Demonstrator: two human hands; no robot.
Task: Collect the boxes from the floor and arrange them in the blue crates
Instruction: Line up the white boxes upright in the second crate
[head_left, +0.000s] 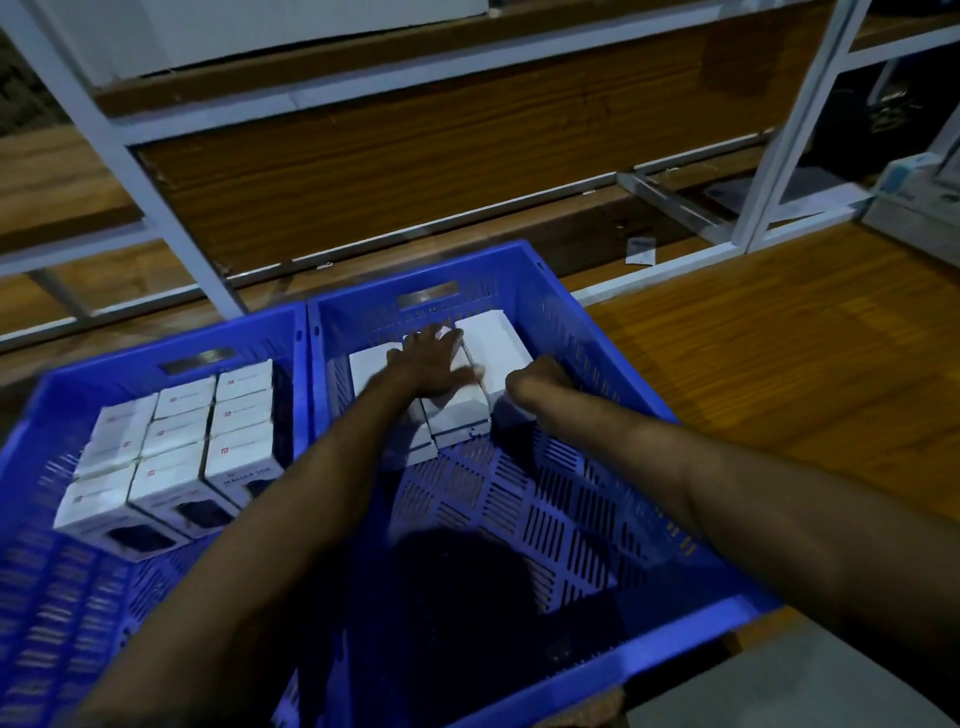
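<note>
Two blue crates stand side by side on the floor. The left crate holds several white boxes packed in rows at its far end. In the right crate, a few white boxes sit against the far wall. My left hand lies flat with spread fingers on top of those boxes. My right hand is curled at the right side of the rightmost box, between it and the crate wall; its fingers are hidden behind the wrist.
A white metal shelving frame with wooden boards stands behind the crates. Wooden floor stretches to the right. More white and blue boxes lie at the far right. A small card lies under the shelf.
</note>
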